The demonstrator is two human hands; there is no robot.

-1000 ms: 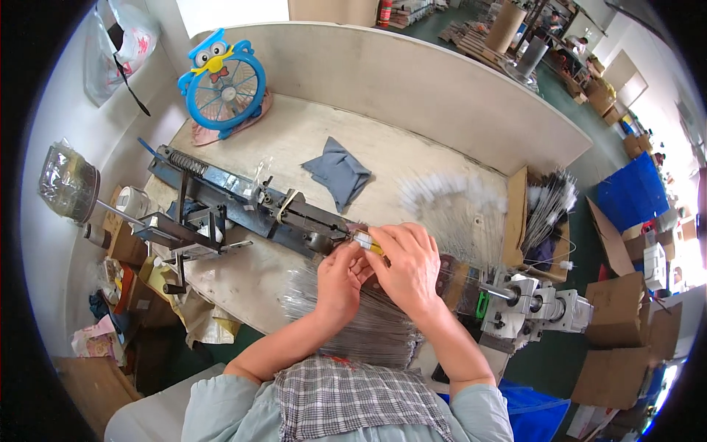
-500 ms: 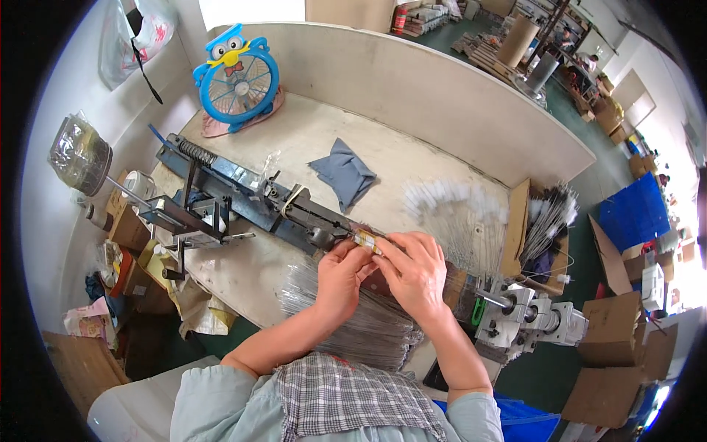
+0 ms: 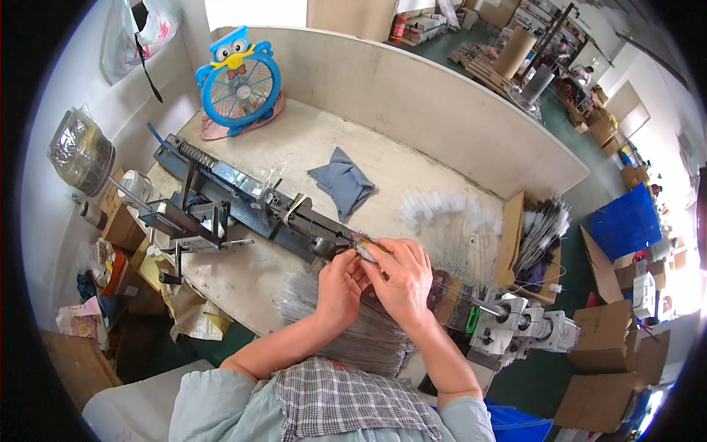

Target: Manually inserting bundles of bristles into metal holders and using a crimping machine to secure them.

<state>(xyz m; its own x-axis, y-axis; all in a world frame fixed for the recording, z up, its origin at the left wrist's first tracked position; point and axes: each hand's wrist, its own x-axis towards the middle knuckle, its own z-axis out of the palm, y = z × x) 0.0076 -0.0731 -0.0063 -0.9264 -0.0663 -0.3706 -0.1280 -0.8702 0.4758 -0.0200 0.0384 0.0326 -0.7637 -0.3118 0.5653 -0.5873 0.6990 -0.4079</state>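
Observation:
At the near right end of a long dark metal fixture (image 3: 272, 210), both my hands work close together. My right hand (image 3: 401, 278) pinches a small whitish, slim piece with a yellowish end (image 3: 364, 252), its kind too small to tell. Beside it my left hand (image 3: 340, 289) is closed, thumb and fingertips together; what lies between them is hidden. A thick bundle of thin metal wires (image 3: 368, 342) lies under my hands and wrists, at the front of the worktable (image 3: 243, 276).
White-tipped wires (image 3: 445, 214) spread at the right, near a cardboard box (image 3: 512, 239) of more wires. A clamp-like machine (image 3: 523, 324) stands at the right edge. A grey cloth (image 3: 342, 183) and a blue fan (image 3: 241, 87) are farther back; a hand crank (image 3: 171, 277) juts out left.
My right hand has shifted slightly left and its fingers have closed further over the small piece, covering more of it. My left hand stays beside it. The whole view has shifted a little.

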